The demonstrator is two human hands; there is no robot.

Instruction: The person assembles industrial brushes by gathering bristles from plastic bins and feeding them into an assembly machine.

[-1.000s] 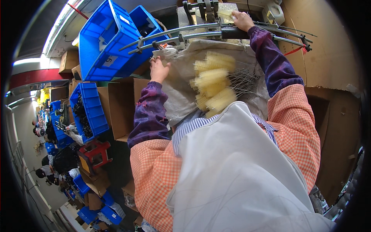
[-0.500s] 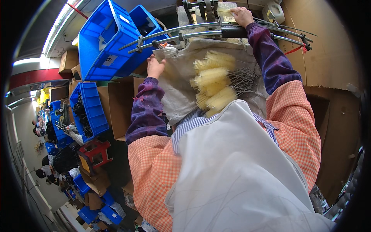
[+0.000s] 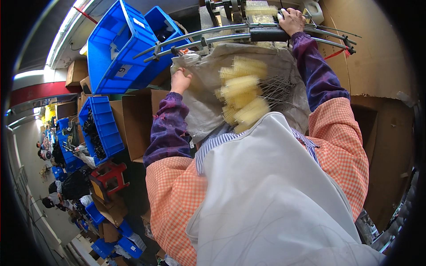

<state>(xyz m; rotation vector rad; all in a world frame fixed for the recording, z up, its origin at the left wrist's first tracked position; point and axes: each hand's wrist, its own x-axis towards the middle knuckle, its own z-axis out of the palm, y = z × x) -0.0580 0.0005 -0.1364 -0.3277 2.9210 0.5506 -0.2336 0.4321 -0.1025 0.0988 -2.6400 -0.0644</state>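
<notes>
Several pale yellow bristle brushes with twisted wire stems point(image 3: 243, 86) lie heaped on a whitish cloth point(image 3: 202, 111) in front of me. My left hand point(image 3: 180, 81) is at the cloth's left edge, fingers curled in; whatever they grip is hidden. Beyond the metal rails, my right hand point(image 3: 293, 21) rests at the machine point(image 3: 230, 13), its fingers bent over something I cannot make out. Just left of its thumb, another yellow brush point(image 3: 261, 9) lies across the machine.
Curved metal rails point(image 3: 213, 34) cross between the cloth and the machine. Blue bins point(image 3: 108, 62) stand at the far left, with another blue bin point(image 3: 108, 126) of black parts nearer. An open cardboard box point(image 3: 137, 124) is beside my left arm; cardboard sheets point(image 3: 355, 48) stand at right.
My right hand has moved right, away from the brush on the machine, which now shows more fully. My left hand has shifted slightly, staying by the cloth's edge. The brush heap looks the same.
</notes>
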